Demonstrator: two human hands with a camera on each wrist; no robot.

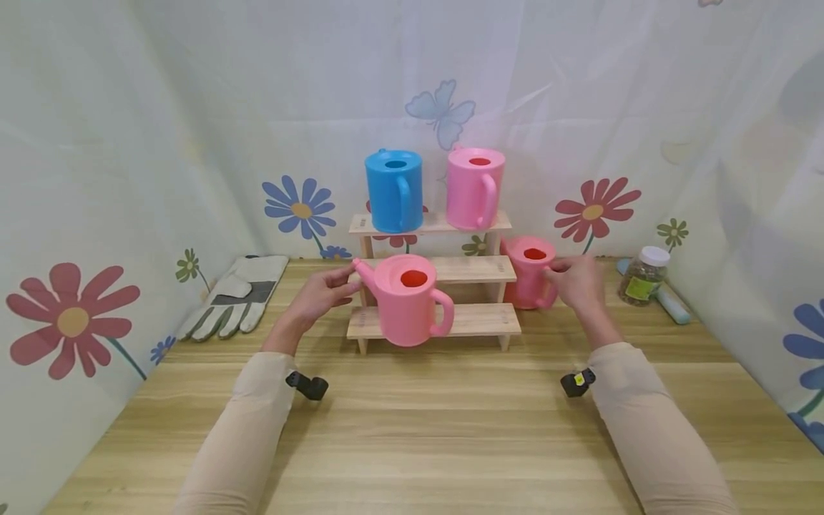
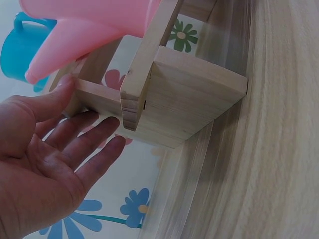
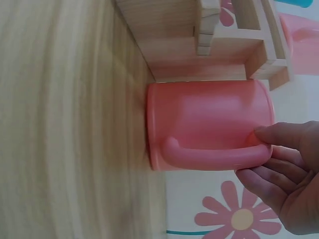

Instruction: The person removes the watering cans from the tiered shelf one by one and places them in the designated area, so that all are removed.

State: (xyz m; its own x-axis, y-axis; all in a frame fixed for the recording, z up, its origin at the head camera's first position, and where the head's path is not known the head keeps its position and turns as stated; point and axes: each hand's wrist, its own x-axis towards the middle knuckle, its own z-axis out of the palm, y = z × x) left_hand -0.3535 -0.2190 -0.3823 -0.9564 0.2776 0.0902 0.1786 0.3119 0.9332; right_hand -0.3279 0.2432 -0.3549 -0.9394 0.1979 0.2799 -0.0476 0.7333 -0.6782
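Observation:
My right hand pinches the upper end of the handle of a pink watering can. That can stands on the table against the right end of a three-step wooden shelf. My left hand, its fingers loosely spread, is by the shelf's left end and holds nothing. Close to its fingertips is the spout of another pink watering can, which is at the front of the lower steps with its handle to the right. A blue watering can and a third pink one stand on the top step.
White-and-grey work gloves lie at the table's left rear. At the right rear are a lidded jar with a green label and a light-blue tool handle. A flowered curtain hangs behind the wooden table.

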